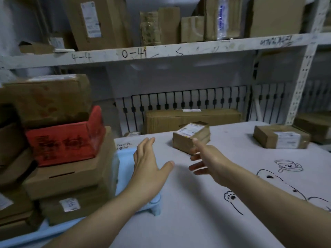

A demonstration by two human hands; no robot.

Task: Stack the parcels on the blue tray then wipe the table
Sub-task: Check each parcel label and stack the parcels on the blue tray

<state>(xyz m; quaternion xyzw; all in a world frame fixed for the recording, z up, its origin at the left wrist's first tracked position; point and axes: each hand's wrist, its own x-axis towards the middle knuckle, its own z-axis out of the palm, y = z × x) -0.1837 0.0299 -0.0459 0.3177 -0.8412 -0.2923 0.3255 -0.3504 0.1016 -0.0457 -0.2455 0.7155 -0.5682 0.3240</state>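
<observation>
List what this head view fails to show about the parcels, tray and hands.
- Blue tray: mostly buried under stacked parcels; its left part is cut off.
- Parcel labels: blurred, unreadable.
- Small parcel: near corner covered by right hand; contact unclear.
- Left hand: palm side hidden.

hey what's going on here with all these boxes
A person is clearing parcels off a table onto a blue tray, where several boxes are already stacked. Both hands, left hand and right hand, are open and reaching toward a small parcel. Another parcel waits farther right.
</observation>
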